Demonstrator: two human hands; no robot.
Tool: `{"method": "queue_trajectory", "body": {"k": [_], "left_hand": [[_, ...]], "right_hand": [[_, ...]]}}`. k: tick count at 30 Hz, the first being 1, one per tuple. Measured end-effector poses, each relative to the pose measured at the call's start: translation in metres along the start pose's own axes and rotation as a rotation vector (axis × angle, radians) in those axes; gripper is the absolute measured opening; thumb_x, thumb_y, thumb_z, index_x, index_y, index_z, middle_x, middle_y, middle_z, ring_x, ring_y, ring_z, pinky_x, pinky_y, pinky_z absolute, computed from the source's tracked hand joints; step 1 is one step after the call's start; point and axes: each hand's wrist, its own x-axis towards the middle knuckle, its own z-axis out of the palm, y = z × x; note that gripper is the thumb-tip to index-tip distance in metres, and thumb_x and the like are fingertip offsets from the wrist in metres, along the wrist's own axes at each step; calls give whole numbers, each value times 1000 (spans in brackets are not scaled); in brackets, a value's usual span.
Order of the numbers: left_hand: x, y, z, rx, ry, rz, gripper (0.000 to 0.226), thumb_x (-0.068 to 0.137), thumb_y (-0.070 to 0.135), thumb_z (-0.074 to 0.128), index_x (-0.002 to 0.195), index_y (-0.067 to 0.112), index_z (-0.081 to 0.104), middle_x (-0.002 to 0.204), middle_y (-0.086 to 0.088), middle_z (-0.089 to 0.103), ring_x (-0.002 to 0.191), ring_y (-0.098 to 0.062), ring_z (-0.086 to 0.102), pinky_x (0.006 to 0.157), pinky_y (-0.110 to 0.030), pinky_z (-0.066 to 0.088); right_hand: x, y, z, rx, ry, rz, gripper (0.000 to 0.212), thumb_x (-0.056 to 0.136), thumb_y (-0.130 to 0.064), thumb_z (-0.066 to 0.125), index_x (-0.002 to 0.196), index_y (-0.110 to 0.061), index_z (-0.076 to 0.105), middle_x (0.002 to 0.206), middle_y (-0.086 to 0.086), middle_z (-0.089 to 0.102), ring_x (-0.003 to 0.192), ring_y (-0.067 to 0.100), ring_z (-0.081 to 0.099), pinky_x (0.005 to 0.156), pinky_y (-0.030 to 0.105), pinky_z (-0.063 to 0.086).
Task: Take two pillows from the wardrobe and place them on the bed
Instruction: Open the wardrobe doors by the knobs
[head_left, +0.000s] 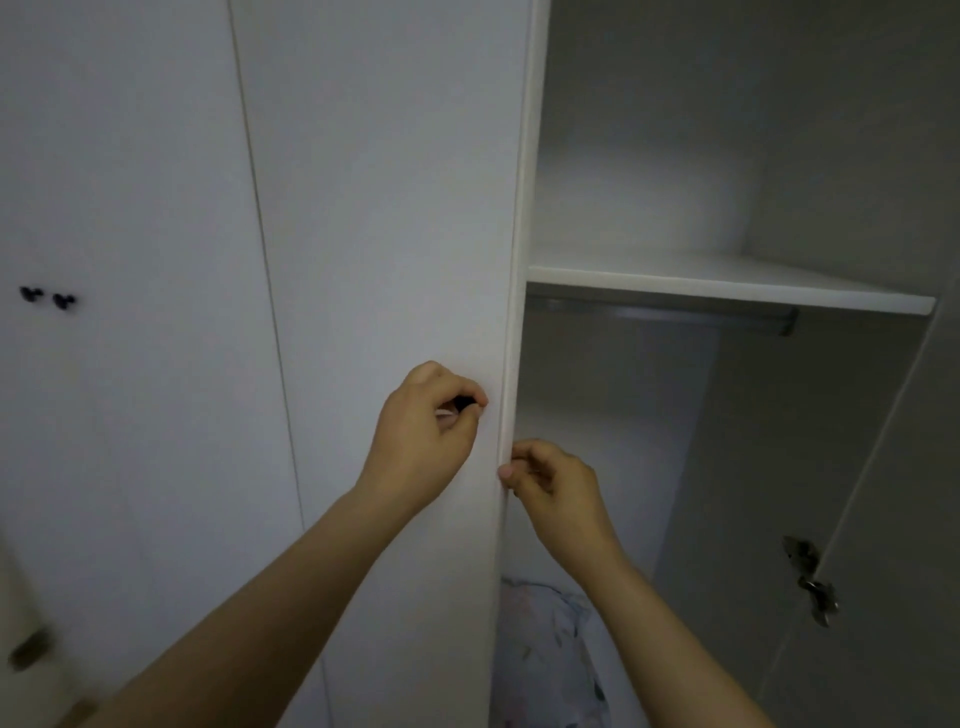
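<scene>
— See the left hand (426, 431)? Its fingers (470, 392) are pinched on that little dark knob (462, 401) on the white door (389, 208). The right hand (550, 478) has its fingers curled against the door's free edge, just below.

— And the pillows?

— Low down inside the wardrobe (779, 156), under the shelf (727, 283) and the rail (675, 312), there's something soft and patterned that I take for a pillow (545, 649). The door hides most of it, and I can only make out the one.

— What worries you?

— That knob is tiny. I'd guess a two-finger pinch could slip off if the door sticks. The right fingers sit right at the edge, so they'd get nipped if the door swung shut. The other door's hinge (810, 577) also juts out on the right, and the pillow's cover could easily snag on it coming out.
</scene>
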Motion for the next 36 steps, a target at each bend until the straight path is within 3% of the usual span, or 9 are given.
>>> {"method": "queue_trajectory", "body": {"k": [5, 9, 13, 16, 20, 25, 31, 36], "left_hand": [[-18, -2, -24, -76, 22, -47, 17, 85, 12, 61, 91, 26, 67, 95, 10, 60, 91, 6, 55, 73, 0, 43], [-34, -8, -45, -116, 80, -110, 22, 88, 15, 59, 105, 29, 62, 100, 12, 59, 95, 6, 56, 70, 1, 42], [-65, -26, -69, -150, 138, -271, 25, 88, 19, 59, 112, 26, 59, 104, 8, 63, 92, -5, 63, 69, -2, 47], [-93, -41, -87, -113, 141, -346, 23, 87, 18, 59, 109, 24, 61, 103, 6, 64, 90, 0, 62, 66, -2, 47], [-127, -61, -116, -39, 185, -419, 23, 86, 17, 61, 107, 25, 61, 102, 7, 65, 88, 7, 60, 63, 0, 45], [-153, -76, -151, 4, 264, -530, 24, 85, 18, 62, 108, 25, 62, 101, 7, 66, 87, -4, 63, 64, -7, 48], [-177, -81, -200, 63, 368, -589, 23, 85, 12, 62, 107, 18, 64, 99, 4, 66, 82, 7, 60, 63, -1, 44], [-199, -88, -235, 93, 436, -629, 22, 85, 12, 61, 105, 20, 64, 96, 6, 66, 81, 5, 59, 64, -3, 46]], "right_hand": [[-15, -13, 14, -1, -4, -19, 4, 82, -15, 68, 85, -17, 69, 73, -4, 71, 69, 4, 65, 68, 17, 53], [-26, -25, 25, -34, -28, -52, 2, 80, -16, 70, 80, -15, 69, 71, -4, 70, 65, 6, 64, 66, 22, 55], [-36, -37, 36, -35, -53, -70, 4, 78, -15, 72, 77, -13, 69, 70, -4, 70, 64, 7, 65, 65, 24, 56], [-46, -45, 47, -32, -64, -100, 4, 79, -17, 72, 77, -17, 69, 71, -10, 70, 65, 1, 65, 61, 12, 51], [-63, -61, 79, -36, -60, -172, 7, 79, -22, 72, 75, -18, 69, 65, -13, 67, 63, 0, 63, 58, 8, 46], [-76, -81, 129, -39, -96, -287, 17, 78, -31, 72, 71, -17, 66, 62, -11, 64, 61, 6, 61, 58, 14, 49], [-79, -103, 182, -25, -128, -371, 21, 76, -37, 73, 69, -20, 63, 60, -10, 61, 63, 8, 59, 58, 18, 50], [-75, -115, 217, 0, -177, -414, 23, 78, -37, 72, 67, -21, 59, 55, -16, 55, 59, 7, 58, 54, 18, 48]]}}
